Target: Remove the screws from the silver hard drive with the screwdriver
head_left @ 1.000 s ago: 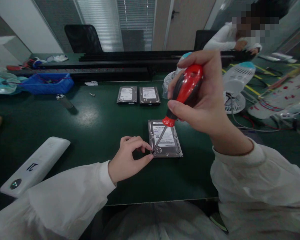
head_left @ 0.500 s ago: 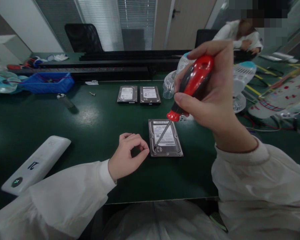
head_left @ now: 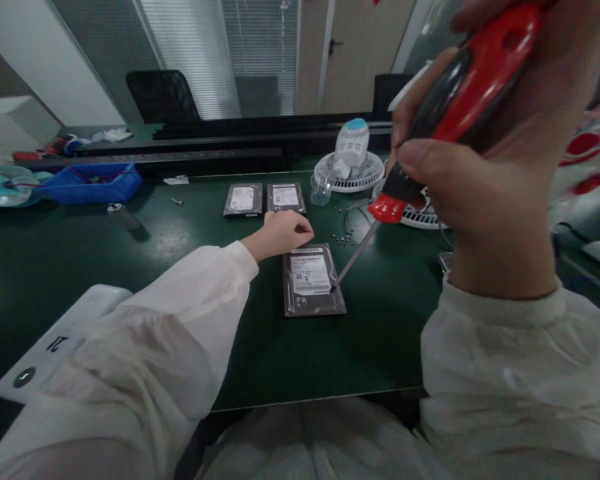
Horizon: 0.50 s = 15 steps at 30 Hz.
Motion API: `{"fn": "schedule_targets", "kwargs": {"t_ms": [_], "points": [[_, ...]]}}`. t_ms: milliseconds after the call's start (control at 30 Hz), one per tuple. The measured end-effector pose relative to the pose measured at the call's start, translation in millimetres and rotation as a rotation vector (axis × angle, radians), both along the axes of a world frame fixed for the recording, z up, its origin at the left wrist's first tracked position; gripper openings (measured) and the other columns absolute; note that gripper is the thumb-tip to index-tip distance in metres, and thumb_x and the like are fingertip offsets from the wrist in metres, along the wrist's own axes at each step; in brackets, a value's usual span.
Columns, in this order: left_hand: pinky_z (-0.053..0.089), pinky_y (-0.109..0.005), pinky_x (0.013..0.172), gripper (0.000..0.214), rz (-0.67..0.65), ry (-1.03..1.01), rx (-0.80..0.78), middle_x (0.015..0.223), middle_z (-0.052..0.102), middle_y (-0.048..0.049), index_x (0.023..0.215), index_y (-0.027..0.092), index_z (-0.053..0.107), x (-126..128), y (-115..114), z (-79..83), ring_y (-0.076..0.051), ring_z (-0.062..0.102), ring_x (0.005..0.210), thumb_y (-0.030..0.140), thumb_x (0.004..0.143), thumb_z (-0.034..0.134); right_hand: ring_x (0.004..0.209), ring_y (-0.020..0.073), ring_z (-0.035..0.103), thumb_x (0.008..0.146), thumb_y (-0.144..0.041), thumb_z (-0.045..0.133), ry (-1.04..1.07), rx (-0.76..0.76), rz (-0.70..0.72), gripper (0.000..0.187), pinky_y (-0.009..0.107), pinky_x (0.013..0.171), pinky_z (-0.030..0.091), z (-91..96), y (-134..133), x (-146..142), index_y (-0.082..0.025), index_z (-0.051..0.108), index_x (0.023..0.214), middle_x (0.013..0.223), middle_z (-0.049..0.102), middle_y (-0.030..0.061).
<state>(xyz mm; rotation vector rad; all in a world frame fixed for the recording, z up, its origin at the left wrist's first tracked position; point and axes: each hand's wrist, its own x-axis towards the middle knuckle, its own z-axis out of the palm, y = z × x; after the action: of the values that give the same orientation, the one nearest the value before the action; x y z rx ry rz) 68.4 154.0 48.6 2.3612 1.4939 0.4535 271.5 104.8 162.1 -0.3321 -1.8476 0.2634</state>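
Half a second ago our screwdriver (head_left: 473,93) leaned over the near left corner of the hard drive (head_left: 309,300); now its tip shows at the right side of the label, so we judge that the work has passed from one spot on the casing to another. Our left hand (head_left: 283,235) has gone from beside that near corner to the drive's far end, and in doing so has left the near edge unattended.

Our right hand (head_left: 505,187) is wrapped around the red and black handle, thumb laid along it and fingers curled about the far side; the shaft slants down to the left, and whether the tip sits in a screw or only rests on the casing we cannot tell. Our left hand is loosely curled, thumb drawn close to the forefinger; it hangs over or touches the far edge, which of the two we cannot say, and any small piece between those fingertips would be hidden from us.

The drive lies flat on the green table (head_left: 280,373) in front of us; two more drives (head_left: 243,200) lie side by side beyond it; loose screws (head_left: 344,237) are scattered just past its far right corner, with a clear cup (head_left: 321,192) near them.
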Motion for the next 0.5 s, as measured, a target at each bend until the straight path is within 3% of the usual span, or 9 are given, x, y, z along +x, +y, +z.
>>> {"fn": "schedule_targets", "kwargs": {"t_ms": [67, 200, 400, 500], "points": [[0.039, -0.043, 0.097, 0.022, -0.016, -0.004, -0.019, 0.098, 0.077, -0.0051, 0.092, 0.021, 0.078, 20, 15, -3.2, -0.025, 0.066, 0.099, 0.03, 0.087, 0.058, 0.072, 0.0133, 0.059, 0.065, -0.034, 0.081, 0.019, -0.002, 0.063, 0.048, 0.032, 0.069, 0.057, 0.8, 8, 4, -0.028, 0.059, 0.108, 0.113, 0.057, -0.0002], [0.037, -0.047, 0.099, 0.021, -0.045, -0.002, -0.044, 0.089, 0.076, -0.0073, 0.087, 0.019, 0.078, 40, 28, -11.1, -0.028, 0.067, 0.095, 0.027, 0.086, 0.059, 0.07, 0.0121, 0.058, 0.067, -0.037, 0.073, 0.062, 0.037, 0.052, 0.045, 0.031, 0.066, 0.054, -0.1, 22, 7, -0.028, 0.058, 0.109, 0.113, 0.058, -0.0014], [0.041, -0.043, 0.094, 0.021, -0.033, -0.033, -0.011, 0.091, 0.076, -0.0074, 0.089, 0.018, 0.078, 33, 29, -4.7, -0.025, 0.066, 0.092, 0.028, 0.086, 0.059, 0.062, 0.009, 0.054, 0.06, -0.018, 0.064, 0.161, 0.071, 0.228, 0.046, 0.032, 0.058, 0.049, 4.6, 24, 4, -0.019, 0.053, 0.105, 0.105, 0.055, 0.0018], [0.045, -0.037, 0.084, 0.026, 0.001, -0.064, 0.028, 0.091, 0.075, -0.0074, 0.092, 0.016, 0.077, 18, 14, 6.6, -0.021, 0.064, 0.086, 0.03, 0.089, 0.056, 0.066, 0.0094, 0.054, 0.063, -0.016, 0.067, 0.116, 0.032, 0.198, 0.043, 0.032, 0.062, 0.051, 6.1, 23, 6, -0.019, 0.053, 0.104, 0.106, 0.053, 0.0028]]}}
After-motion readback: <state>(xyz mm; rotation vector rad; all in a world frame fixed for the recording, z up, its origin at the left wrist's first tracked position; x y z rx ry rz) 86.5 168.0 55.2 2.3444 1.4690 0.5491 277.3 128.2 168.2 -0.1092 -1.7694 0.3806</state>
